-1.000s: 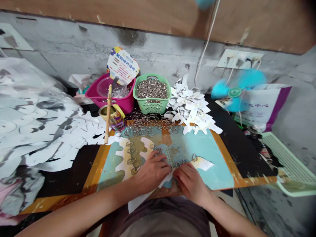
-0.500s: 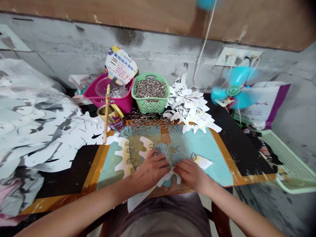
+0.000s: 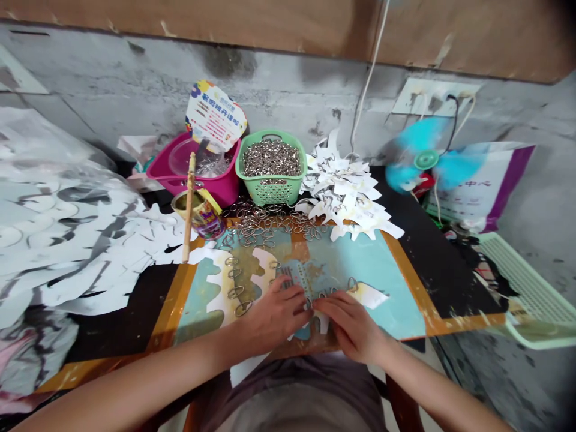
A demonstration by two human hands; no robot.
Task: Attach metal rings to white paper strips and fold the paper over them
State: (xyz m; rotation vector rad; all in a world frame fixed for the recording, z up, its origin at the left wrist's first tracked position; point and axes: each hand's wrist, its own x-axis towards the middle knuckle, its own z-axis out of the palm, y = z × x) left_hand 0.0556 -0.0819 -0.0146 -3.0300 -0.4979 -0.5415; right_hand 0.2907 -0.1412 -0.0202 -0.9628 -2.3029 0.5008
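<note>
Near the table's front edge, my left hand [image 3: 281,307] has its fingers curled down over a white cut-out strip [image 3: 322,324]. Close beside it, my right hand [image 3: 350,321] has its fingertips pressed together on the same strip. A small metal ring shows where the fingertips meet; which fingers grip it is hidden. Left of my hands lies a notched white cut-out [image 3: 219,300] with several metal rings [image 3: 236,293] along its edge. Part of another notched cut-out [image 3: 262,262] shows behind my left hand. The right end of a white piece [image 3: 369,296] with a ring on it sticks out past my right hand.
Loose rings [image 3: 274,225] lie before a green basket [image 3: 275,191] full of rings. A magenta basket [image 3: 225,191] and a tin [image 3: 207,221] with a stick [image 3: 189,207] stand left. White cut-outs [image 3: 346,198] are heaped behind; a fan [image 3: 426,159] spins right.
My right hand has turned slightly and shifted left, its fingertips now closer to the left hand's. The left hand stays in nearly the same place. The camera view has shifted a little.
</note>
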